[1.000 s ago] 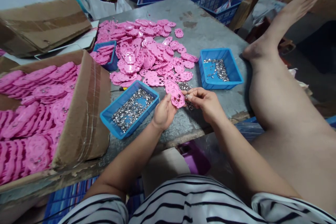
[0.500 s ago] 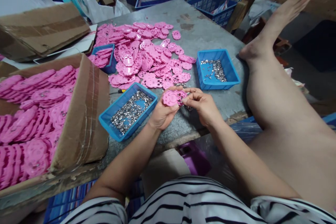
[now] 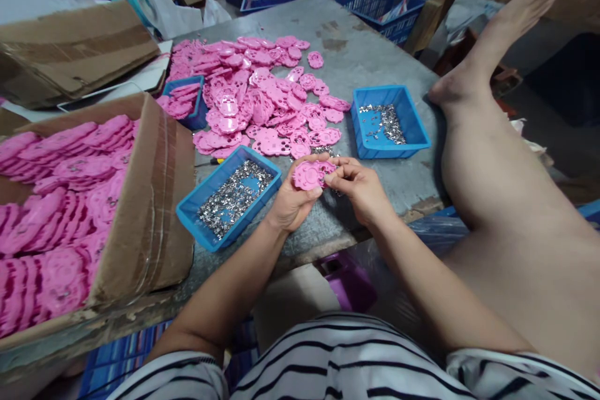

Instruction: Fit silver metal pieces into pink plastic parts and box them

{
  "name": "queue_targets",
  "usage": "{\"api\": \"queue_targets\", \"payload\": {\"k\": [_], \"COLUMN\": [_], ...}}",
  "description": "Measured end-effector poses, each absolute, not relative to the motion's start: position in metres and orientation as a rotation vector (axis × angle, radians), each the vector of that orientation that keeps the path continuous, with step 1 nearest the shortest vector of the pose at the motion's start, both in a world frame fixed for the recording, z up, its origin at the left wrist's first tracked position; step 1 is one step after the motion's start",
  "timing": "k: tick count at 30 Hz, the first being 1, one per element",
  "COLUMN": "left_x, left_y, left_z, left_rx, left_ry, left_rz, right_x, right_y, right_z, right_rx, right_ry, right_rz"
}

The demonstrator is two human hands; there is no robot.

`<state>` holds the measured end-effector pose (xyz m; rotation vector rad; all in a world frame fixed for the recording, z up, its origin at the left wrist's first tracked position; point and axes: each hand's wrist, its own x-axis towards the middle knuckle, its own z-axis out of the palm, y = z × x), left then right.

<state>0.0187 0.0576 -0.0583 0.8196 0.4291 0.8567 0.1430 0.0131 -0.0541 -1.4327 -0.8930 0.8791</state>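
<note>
A pink plastic piece [image 3: 307,176] is held in my left hand [image 3: 291,203] above the table's front edge. My right hand [image 3: 360,190] pinches at the right end of that piece, thumb and forefinger pressed together; anything between the fingertips is too small to make out. Small metal parts [image 3: 328,150] lie on the table just behind my hands, partly hidden by them. To the left stands a blue tray of small metal parts [image 3: 225,200]. Another blue tray [image 3: 391,149] with fewer metal parts stands at the right. Beyond my hands spreads a heap of pink pieces [image 3: 267,100].
An open cardboard box [image 3: 162,200] full of stacked pink pieces stands at the left. Behind it are a small blue bin [image 3: 199,109] and another carton [image 3: 79,50]. A bare leg [image 3: 506,181] rests along the table's right side. Blue crates [image 3: 398,3] stand beyond the table.
The pink piece has tilted slightly and shifted a little to the right in my left hand. My right fingertips remain at its right end.
</note>
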Motion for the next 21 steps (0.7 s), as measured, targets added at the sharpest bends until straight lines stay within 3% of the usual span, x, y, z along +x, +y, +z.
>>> {"api": "queue_targets", "payload": {"k": [13,21], "left_x": [0.0194,0.0177], "left_y": [0.0566,0.0576], "left_z": [-0.0610,-0.0586], "left_rx": [0.832,0.750], "left_ry": [0.427,0.485], "left_rz": [0.895,0.807], "right_x": [0.1438,0.1448], "right_y": [0.0149,0.0155], "right_z": [-0.0600,-0.0557], "right_rx": [-1.469,-1.254], "right_ry": [-0.935,-0.749], "right_rz": [0.778,1.019]}}
